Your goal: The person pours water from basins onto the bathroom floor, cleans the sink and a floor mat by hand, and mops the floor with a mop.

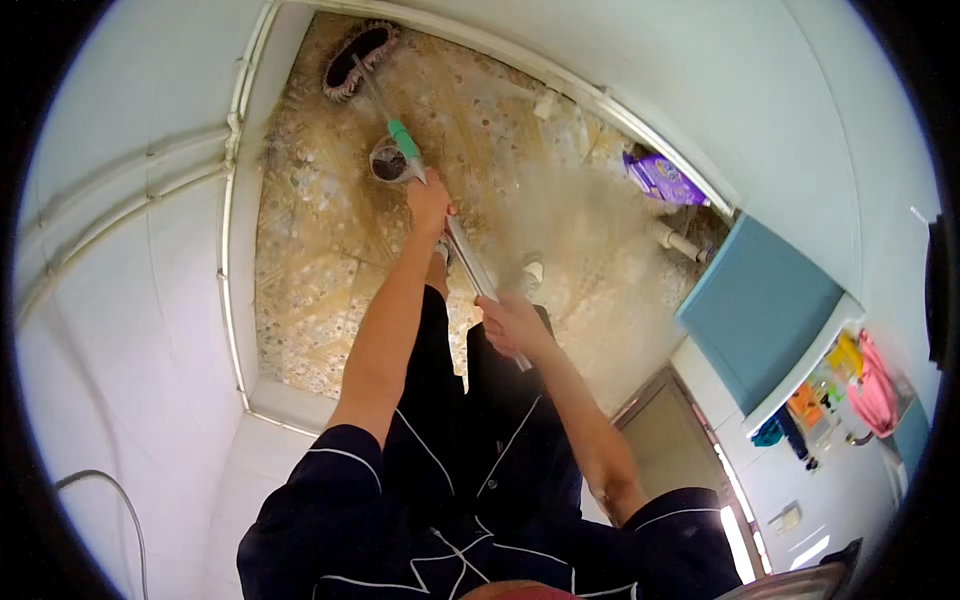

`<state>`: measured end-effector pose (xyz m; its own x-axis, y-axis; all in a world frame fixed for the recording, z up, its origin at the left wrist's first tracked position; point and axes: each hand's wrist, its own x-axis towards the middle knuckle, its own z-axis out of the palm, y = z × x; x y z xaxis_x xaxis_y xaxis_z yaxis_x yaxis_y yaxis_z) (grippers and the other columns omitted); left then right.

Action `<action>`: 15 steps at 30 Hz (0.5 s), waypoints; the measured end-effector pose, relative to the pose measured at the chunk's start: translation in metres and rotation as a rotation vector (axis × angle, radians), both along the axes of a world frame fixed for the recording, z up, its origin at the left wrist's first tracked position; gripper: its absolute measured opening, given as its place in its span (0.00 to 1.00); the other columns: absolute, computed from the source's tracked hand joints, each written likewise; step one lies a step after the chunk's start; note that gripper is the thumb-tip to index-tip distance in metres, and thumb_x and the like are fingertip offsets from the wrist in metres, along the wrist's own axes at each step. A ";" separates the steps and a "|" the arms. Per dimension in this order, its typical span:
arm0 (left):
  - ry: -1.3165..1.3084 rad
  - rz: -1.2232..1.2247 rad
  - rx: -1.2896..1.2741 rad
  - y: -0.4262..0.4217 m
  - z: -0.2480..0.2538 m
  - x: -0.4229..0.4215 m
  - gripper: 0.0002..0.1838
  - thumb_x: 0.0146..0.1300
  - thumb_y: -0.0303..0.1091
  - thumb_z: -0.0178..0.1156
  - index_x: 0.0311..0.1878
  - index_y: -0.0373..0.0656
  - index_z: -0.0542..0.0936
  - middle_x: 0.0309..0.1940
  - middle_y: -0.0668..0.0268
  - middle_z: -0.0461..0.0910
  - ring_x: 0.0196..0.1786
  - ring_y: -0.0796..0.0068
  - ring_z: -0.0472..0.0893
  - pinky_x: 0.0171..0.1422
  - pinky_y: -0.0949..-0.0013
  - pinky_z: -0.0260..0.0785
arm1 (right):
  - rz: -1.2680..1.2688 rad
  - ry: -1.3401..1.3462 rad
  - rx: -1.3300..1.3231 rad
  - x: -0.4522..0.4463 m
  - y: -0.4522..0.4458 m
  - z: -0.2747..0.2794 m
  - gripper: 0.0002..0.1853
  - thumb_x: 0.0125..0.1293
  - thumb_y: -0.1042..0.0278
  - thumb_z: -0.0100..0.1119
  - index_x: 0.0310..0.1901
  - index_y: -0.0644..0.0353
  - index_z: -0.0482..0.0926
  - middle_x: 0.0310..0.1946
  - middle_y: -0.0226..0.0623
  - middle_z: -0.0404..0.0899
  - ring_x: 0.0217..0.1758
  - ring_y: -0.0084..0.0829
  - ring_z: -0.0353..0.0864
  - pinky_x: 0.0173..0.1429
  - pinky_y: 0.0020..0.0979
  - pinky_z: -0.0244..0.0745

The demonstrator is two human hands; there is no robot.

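Observation:
A mop runs diagonally from near my body to the far left of the floor. Its oval mop head [342, 70], dark in the middle with a pinkish fringe, lies on the tiles near the wall corner. The silver mop handle [468, 258] has a green collar [402, 138] partway along. My left hand [430, 205] is closed around the handle just below this collar. Nearer to my body, my right hand [513, 325] is wrapped around the handle close to its end. A round, pale-rimmed thing with a dark inside [388, 162] sits beside the collar; I cannot tell whether it is a container or a drain.
Patterned floor tiles [320, 240] lie between white walls, with pipes [190, 180] along the left. A purple bag [665, 180] leans by the right wall, near a pipe stub [680, 242]. A blue panel [760, 310] and a shelf of small items [825, 395] stand right, above a door [675, 435].

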<state>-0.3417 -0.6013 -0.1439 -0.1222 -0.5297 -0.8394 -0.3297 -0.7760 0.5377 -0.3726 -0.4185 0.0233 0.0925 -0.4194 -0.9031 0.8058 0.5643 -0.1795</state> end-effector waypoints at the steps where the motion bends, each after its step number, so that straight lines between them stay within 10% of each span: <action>1: -0.056 -0.085 -0.033 0.017 0.001 -0.002 0.15 0.68 0.38 0.44 0.31 0.34 0.63 0.14 0.63 0.66 0.11 0.71 0.67 0.15 0.67 0.61 | 0.010 0.021 0.015 -0.001 0.013 0.003 0.15 0.67 0.59 0.52 0.28 0.59 0.65 0.11 0.24 0.61 0.07 0.15 0.57 0.09 0.21 0.51; 15: -0.244 -0.486 -0.036 0.368 -0.018 0.001 0.19 0.66 0.44 0.48 0.34 0.32 0.67 0.17 0.55 0.72 0.12 0.64 0.73 0.17 0.62 0.67 | -0.227 -0.039 0.119 0.030 0.326 0.050 0.14 0.69 0.55 0.47 0.40 0.59 0.69 0.13 0.24 0.59 0.08 0.15 0.55 0.11 0.20 0.49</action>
